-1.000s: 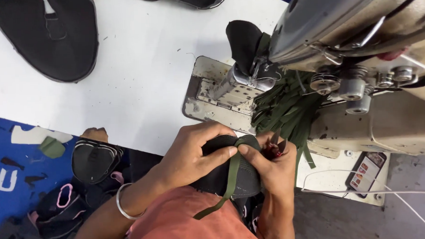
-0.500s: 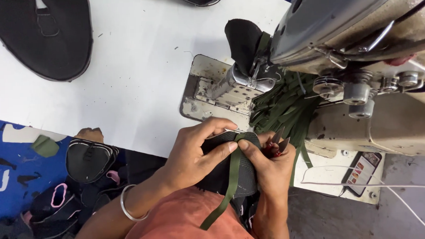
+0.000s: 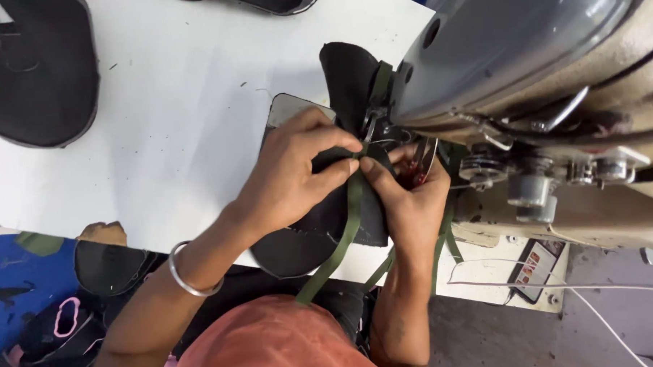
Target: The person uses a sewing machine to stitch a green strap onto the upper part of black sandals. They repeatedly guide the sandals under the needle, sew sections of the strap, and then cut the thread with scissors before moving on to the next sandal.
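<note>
The needle area under the sewing machine (image 3: 525, 61) head is hidden behind the left hand (image 3: 294, 177) and right hand (image 3: 410, 202). The machine runs off the right and top edges. A black fabric panel (image 3: 33, 71) at upper left is cut by the frame. The green strap (image 3: 343, 233) disappears behind the orange knee at the bottom.

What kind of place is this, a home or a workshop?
Most likely a stitching workshop: an industrial sewing machine, cut black pieces lying on the white table, and green strap under both hands.
</note>
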